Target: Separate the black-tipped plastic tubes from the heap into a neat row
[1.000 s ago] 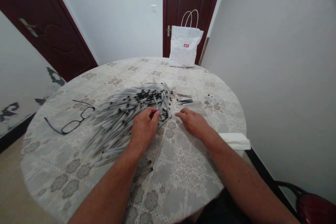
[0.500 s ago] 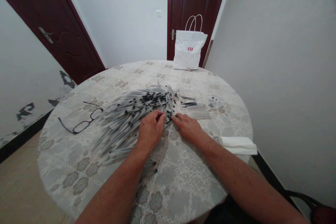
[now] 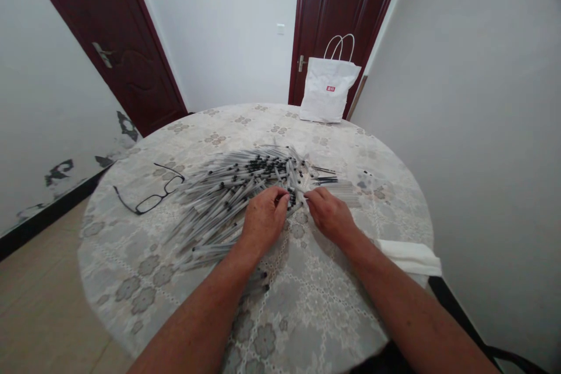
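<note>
Nearest, a few translucent grey plastic tubes with black ends (image 3: pixel 263 281) lie beside the left forearm, partly hidden by it. A folded white cloth (image 3: pixel 409 257) sits right of the right forearm, seemingly set outside the working space. The left hand (image 3: pixel 266 214) is curled, thumb and forefinger brought together; whether anything is between them I cannot tell. Just beside it, the right hand (image 3: pixel 329 214) has its fingertips drawn into a near-closed pinch, apparently on a pale tube's end, though this is too small to be sure. Such a fine grip would suit thin parts. The large loose heap of black-ended grey tubes (image 3: pixel 210 204) spreads left of and beyond the left hand, presumably for easy reach. Beyond the right hand, clear tubes (image 3: pixel 344 193) and thin dark sticks (image 3: pixel 325 179) lie roughly parallel, perhaps for picking singly. Black-framed glasses (image 3: pixel 138 211) rest far left of the left hand; a white paper-like bag (image 3: pixel 331 96) stands upright well beyond both.
</note>
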Demonstrator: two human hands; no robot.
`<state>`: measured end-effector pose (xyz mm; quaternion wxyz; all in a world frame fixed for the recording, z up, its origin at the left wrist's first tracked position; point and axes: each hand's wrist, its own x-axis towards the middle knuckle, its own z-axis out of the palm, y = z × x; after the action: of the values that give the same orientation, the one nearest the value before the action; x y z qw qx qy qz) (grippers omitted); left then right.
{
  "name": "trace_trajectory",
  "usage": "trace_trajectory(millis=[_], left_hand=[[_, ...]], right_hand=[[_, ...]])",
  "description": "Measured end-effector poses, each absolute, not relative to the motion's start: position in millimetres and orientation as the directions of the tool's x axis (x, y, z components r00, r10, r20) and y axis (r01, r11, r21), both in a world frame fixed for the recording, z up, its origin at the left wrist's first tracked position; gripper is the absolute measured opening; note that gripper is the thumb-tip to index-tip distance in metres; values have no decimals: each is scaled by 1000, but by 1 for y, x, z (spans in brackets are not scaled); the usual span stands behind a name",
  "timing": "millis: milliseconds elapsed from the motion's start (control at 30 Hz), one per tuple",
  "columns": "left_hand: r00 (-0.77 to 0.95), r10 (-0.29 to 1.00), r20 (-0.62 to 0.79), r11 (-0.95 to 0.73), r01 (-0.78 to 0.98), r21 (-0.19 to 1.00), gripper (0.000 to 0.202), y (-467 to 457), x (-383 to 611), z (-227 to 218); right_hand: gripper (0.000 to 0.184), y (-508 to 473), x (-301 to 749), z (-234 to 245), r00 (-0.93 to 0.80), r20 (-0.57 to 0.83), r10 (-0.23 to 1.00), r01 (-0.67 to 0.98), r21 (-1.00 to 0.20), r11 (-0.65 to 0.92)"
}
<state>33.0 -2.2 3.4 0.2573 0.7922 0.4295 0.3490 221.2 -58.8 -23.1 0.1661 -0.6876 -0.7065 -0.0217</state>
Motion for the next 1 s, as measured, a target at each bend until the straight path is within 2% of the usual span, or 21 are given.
trace_trajectory(millis=[100,200,300,400,533,600,667,733,833,1000], left_hand=[[430,804,411,-584,439,683,18,-5,35,-1],[481,715,508,-686,340,643,26,-10,37,-5],[554,635,538,-747,264,611,34,-16,38,-7],[643,574,507,-776,229,587,31,-20,40,-9],[649,593,476,-747,225,625,20,-22,43,-9],[595,684,423,-634,198,748,17,-21,44,-7],[538,794,283,-389,92,917,16,-17,46,-4],[511,849,132,-102,-87,991,18,-11,46,-3],[452,891,43,108,-302,947,23,-3,47,-4],[392,920,-17,203,-438,876,26,2,47,-7]], right_hand=[[27,-67,229,-17,88,455,886,933,-349,86],[22,-77,234,-10,218,586,780,849,-508,145],[19,-86,233,-7,303,588,750,717,-659,228],[19,-89,228,-9,314,550,773,606,-744,283],[28,-87,222,-12,298,489,820,471,-822,319],[40,-84,220,-13,293,459,839,365,-865,346],[41,-80,220,-14,282,406,869,301,-898,321],[36,-76,220,-16,248,316,916,303,-923,237],[42,-73,220,-19,160,185,970,339,-933,122],[46,-72,218,-24,97,90,991,283,-957,60]])
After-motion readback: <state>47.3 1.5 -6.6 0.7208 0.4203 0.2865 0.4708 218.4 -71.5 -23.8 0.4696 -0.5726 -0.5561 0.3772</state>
